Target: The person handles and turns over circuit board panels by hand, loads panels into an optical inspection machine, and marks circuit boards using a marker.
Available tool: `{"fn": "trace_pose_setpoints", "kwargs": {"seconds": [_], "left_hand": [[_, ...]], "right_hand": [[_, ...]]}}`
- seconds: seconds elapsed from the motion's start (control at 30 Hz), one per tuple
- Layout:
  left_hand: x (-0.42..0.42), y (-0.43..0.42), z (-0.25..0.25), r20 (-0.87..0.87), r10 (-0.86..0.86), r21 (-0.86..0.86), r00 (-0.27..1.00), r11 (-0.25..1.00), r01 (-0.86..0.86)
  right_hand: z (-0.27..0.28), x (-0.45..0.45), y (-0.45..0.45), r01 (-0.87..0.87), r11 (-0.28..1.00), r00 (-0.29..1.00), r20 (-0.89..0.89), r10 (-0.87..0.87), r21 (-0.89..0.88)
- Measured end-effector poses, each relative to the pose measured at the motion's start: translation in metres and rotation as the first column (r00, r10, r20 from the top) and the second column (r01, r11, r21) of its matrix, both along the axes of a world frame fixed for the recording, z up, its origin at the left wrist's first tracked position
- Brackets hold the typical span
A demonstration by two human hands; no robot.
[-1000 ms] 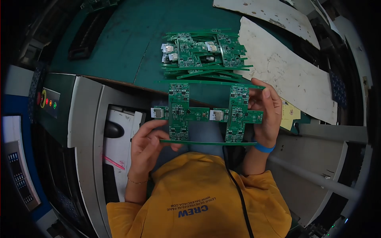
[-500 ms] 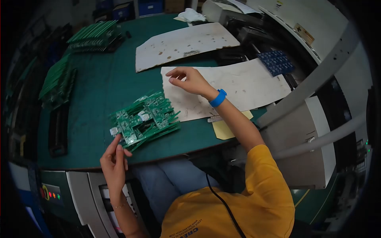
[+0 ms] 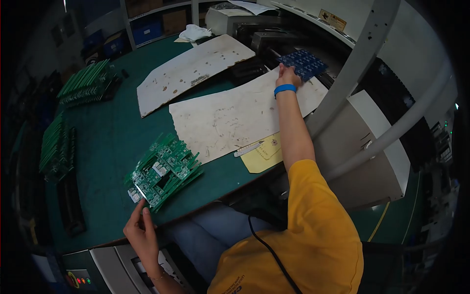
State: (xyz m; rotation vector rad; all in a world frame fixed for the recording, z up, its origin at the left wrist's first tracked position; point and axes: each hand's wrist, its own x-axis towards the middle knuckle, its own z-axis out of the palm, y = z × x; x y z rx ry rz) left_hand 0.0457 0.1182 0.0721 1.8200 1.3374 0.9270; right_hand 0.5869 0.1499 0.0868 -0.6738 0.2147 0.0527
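My right hand (image 3: pixel 288 77), with a blue wristband, reaches to the far right, its fingers closed at the near left edge of a blue circuit board panel (image 3: pixel 306 63). Part of the grip is hidden behind the hand. At the near table edge, my left hand (image 3: pixel 143 226) has its index finger stretched out and its thumb a little apart. That fingertip is at the lower corner of a loose pile of green circuit boards (image 3: pixel 169 169). White components (image 3: pixel 159 169) show on the boards.
Two stained white cardboard sheets (image 3: pixel 196 68) lie across the green table (image 3: pixel 117 132). Yellow paper (image 3: pixel 262 154) and a short ruler (image 3: pixel 248 149) are near the front edge. Green boards stand in racks (image 3: pixel 88 83) at left. A grey machine post (image 3: pixel 350 63) rises on the right.
My right hand has moved from above the cardboard out to the blue circuit board panel. My left hand stays by the green pile. The head view has shifted to the right.
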Motion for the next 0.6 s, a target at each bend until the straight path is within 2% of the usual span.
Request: {"fn": "trace_pose_setpoints", "kwargs": {"seconds": [0.07, 0.1, 0.23, 0.3, 0.37, 0.43, 0.5, 0.6], "left_hand": [[-0.001, -0.001, 0.000, -0.021, 0.005, 0.024, 1.000, 1.000, -0.004], [-0.001, -0.002, 0.000, -0.034, 0.007, 0.043, 0.999, 0.999, -0.006], [-0.004, -0.003, -0.007, -0.083, 0.002, 0.106, 0.997, 0.994, 0.007], [-0.005, -0.004, -0.008, -0.122, -0.002, 0.138, 0.993, 0.990, 0.019], [-0.005, -0.010, -0.007, -0.160, -0.006, 0.169, 0.987, 0.985, 0.034], [-0.005, -0.018, -0.004, -0.208, 0.122, 0.286, 0.970, 0.957, -0.059], [-0.007, -0.025, -0.001, -0.156, 0.090, 0.305, 0.984, 0.952, -0.039], [-0.009, -0.040, 0.002, -0.037, 0.034, 0.316, 0.999, 0.949, -0.020]], "right_hand": [[0.008, -0.019, 0.002, 0.068, 0.987, 0.995, 0.087, -0.055, -0.144], [0.015, -0.039, 0.001, 0.067, 0.987, 0.996, 0.073, -0.057, -0.146], [0.017, -0.106, -0.014, -0.170, 0.965, 0.953, 0.217, 0.213, -0.198], [0.020, -0.139, -0.031, -0.329, 0.900, 0.869, 0.282, 0.407, -0.284], [0.026, -0.169, -0.048, -0.291, 0.855, 0.772, 0.422, 0.475, -0.429], [0.027, -0.187, -0.060, -0.192, 0.879, 0.670, 0.596, 0.442, -0.436], [0.026, -0.192, -0.069, -0.034, 0.923, 0.528, 0.777, 0.342, -0.383], [0.048, -0.220, -0.106, -0.169, 0.950, 0.533, 0.786, 0.314, -0.264]]}}
